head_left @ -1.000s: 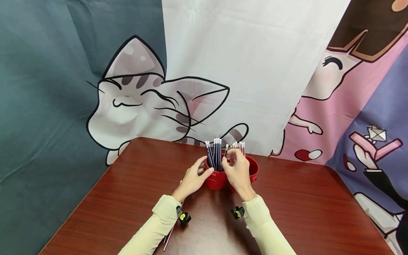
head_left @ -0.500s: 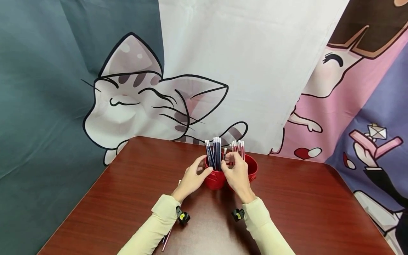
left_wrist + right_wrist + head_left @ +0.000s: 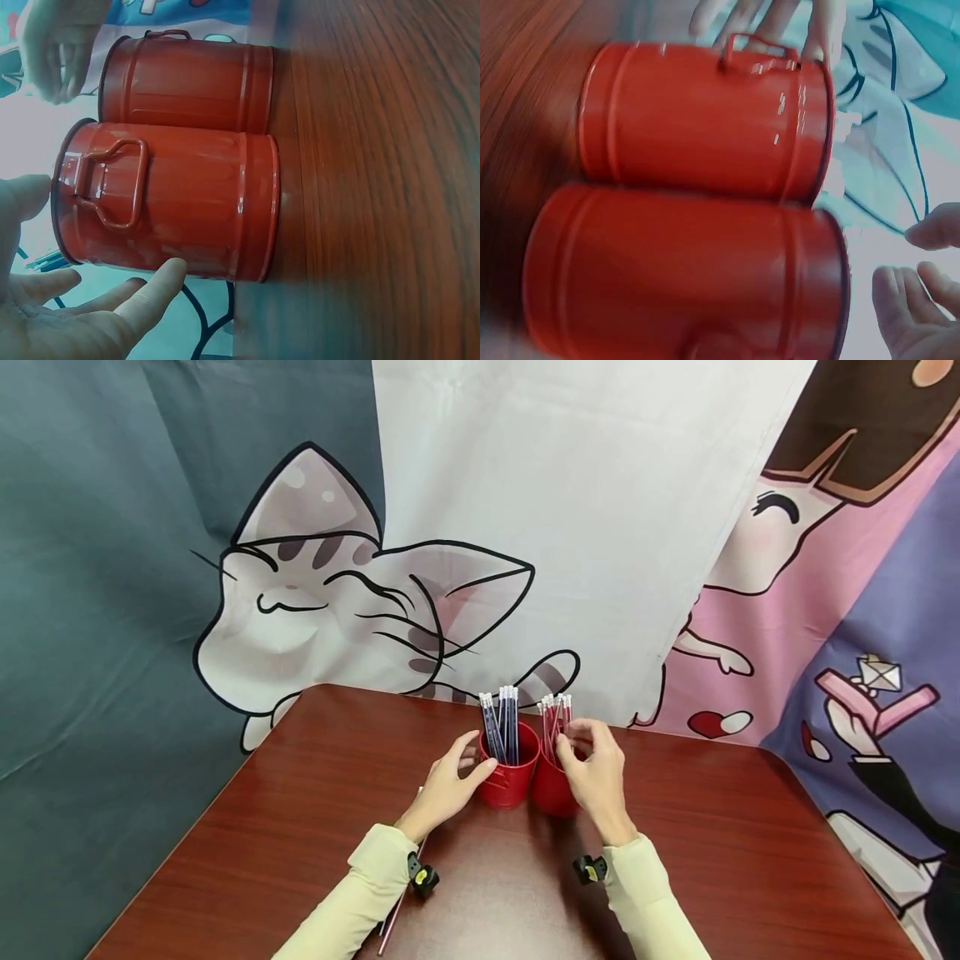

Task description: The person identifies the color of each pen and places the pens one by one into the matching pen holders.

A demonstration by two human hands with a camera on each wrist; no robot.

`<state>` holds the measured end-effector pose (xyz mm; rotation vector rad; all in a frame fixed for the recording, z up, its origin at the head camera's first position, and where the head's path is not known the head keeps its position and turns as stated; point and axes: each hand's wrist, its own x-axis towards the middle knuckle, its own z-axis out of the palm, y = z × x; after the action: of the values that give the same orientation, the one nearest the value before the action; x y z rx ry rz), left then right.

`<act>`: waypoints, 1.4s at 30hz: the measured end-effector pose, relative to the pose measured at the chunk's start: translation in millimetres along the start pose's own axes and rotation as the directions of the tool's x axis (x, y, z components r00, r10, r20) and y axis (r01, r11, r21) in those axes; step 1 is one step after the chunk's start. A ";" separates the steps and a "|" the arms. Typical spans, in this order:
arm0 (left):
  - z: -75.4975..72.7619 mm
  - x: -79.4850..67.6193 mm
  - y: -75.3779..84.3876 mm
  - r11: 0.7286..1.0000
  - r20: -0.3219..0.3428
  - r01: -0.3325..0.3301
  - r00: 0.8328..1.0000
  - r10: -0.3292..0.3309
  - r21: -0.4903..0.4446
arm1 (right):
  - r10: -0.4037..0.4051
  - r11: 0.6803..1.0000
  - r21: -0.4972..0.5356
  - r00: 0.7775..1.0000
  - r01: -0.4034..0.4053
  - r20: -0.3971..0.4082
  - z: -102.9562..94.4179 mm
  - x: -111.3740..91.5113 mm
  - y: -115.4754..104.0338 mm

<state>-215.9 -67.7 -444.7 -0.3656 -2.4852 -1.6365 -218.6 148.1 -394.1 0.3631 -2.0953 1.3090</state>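
Observation:
Two red metal buckets stand side by side on the table. The left bucket [image 3: 504,789] contains several dark blue pencils [image 3: 512,731] with white ends. In the right bucket [image 3: 553,793] several red pencils [image 3: 553,720] stand, their tops leaning different ways. My left hand [image 3: 446,789] is spread around the left bucket's near-left side, thumb at the rim; the left wrist view shows a fingertip right at its wall. Above the right bucket's rim hovers my right hand [image 3: 598,777]. In the right wrist view its fingers [image 3: 904,296] and thumb stand apart with nothing between them.
A few loose pencils [image 3: 390,927] lie on the brown wooden table [image 3: 262,827], partly hidden by the left forearm. Behind the table's back edge hangs a cartoon-printed cloth [image 3: 600,527]. Both wrists carry small black cameras.
The right hand pinched a dark pencil over the left bucket and lowered it; now it holds no pencil and has moved right, over the right bucket. The left hand has barely moved.

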 end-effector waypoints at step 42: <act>-37.9 -84.9 -6.1 0.803 0.268 -0.140 0.963 -0.025 0.579 | 0.295 0.955 -0.093 0.936 -0.282 0.193 -18.5 -27.2 61.4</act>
<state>-136.5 -115.3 -456.3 -0.5894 -2.9707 -0.7334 -224.0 190.5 -449.2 0.1710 -2.4304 1.4162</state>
